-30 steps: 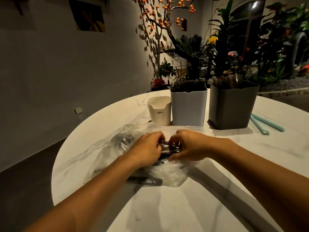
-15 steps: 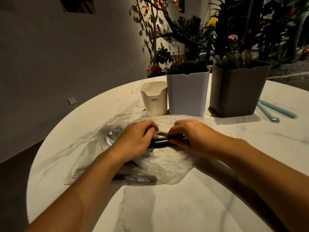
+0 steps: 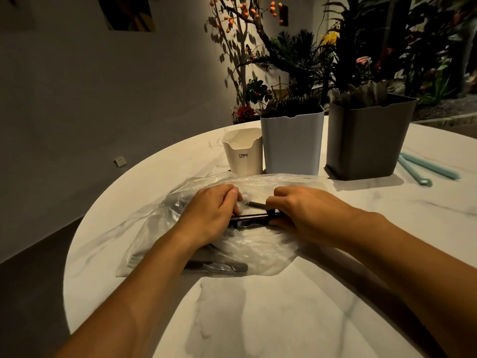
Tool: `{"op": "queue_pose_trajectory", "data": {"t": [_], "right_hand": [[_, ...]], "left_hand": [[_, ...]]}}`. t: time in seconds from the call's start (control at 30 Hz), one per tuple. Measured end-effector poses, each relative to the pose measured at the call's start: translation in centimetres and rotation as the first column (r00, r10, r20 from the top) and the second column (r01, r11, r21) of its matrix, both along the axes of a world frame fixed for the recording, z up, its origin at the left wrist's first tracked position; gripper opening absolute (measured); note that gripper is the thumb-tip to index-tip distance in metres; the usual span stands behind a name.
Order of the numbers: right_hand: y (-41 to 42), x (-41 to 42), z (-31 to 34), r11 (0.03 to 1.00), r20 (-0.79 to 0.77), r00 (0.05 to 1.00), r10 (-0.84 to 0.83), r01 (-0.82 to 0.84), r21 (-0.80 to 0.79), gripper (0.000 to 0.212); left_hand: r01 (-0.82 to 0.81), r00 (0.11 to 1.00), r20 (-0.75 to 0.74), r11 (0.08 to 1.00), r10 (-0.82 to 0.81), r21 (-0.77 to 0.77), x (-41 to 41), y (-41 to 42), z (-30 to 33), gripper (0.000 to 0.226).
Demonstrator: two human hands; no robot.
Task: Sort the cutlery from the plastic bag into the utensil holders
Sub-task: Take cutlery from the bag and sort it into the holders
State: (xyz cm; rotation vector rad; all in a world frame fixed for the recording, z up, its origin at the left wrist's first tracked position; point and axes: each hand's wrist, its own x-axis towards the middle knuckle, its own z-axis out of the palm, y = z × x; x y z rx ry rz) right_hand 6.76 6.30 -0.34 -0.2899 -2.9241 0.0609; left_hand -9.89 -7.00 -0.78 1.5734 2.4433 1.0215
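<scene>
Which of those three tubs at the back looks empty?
The small cream holder, leftmost and lowest, marked CRBW: nothing rises above its rim. Cutlery pokes out of the white holder and the grey holder.

Black cutlery bundle (image 3: 254, 219) horizontal on crumpled clear plastic bag (image 3: 258, 249); three holders (image 3: 291, 146) behind.

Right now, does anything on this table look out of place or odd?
Two pale blue sticks lie loose on the table right of the grey holder, outside any holder. Otherwise nothing stands out: both hands grip dark cutlery at the plastic bag.
</scene>
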Motion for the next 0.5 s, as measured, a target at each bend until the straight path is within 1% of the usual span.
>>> {"op": "queue_pose_trajectory", "data": {"t": [0.13,0.23,0.5], "right_hand": [[-0.57,-0.14,-0.10,0.997,0.010,1.000,0.014,-0.015,0.076,0.045],[-0.89,-0.35,-0.49,0.993,0.003,1.000,0.016,-0.016,0.115,0.044],[-0.58,0.00,-0.42,0.998,-0.006,1.000,0.011,-0.011,0.055,0.035]], "left_hand": [[-0.019,0.999,0.030,1.000,0.019,0.012,-0.08,-0.08,-0.05,0.034],[-0.023,1.000,0.009,1.000,0.023,0.014,0.05,-0.06,0.01,0.033],[-0.041,0.999,0.018,0.999,0.041,0.018,0.16,-0.06,-0.10,0.034]]}}
